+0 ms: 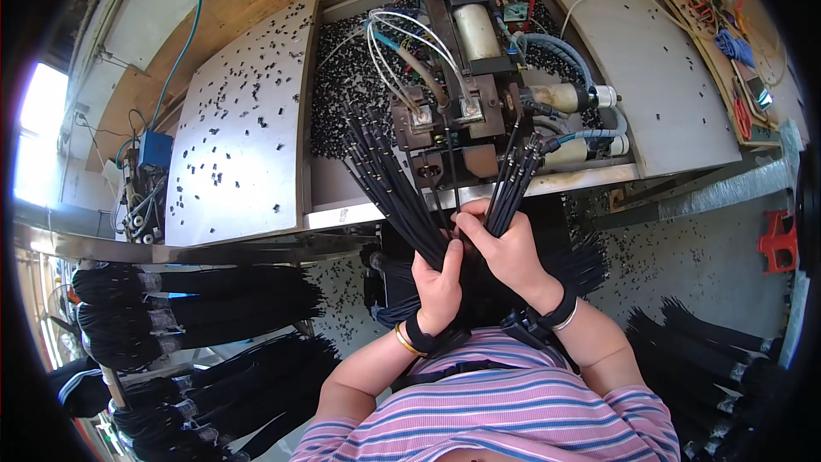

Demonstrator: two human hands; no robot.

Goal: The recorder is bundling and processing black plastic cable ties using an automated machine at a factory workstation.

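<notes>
both hands raised together, left hand and right hand grips clamped on black cables.

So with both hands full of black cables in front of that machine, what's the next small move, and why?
Probably the right hand lifts one cable from its bunch toward the machine's clamp blocks. Both fanned bunches, including the left hand's, point tips-first at those blocks, and no cable end visibly sits in them yet.

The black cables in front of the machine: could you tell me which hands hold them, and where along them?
Both. The left hand grips one bundle of black cables near its lower end; the right hand grips a second bundle likewise.
</notes>
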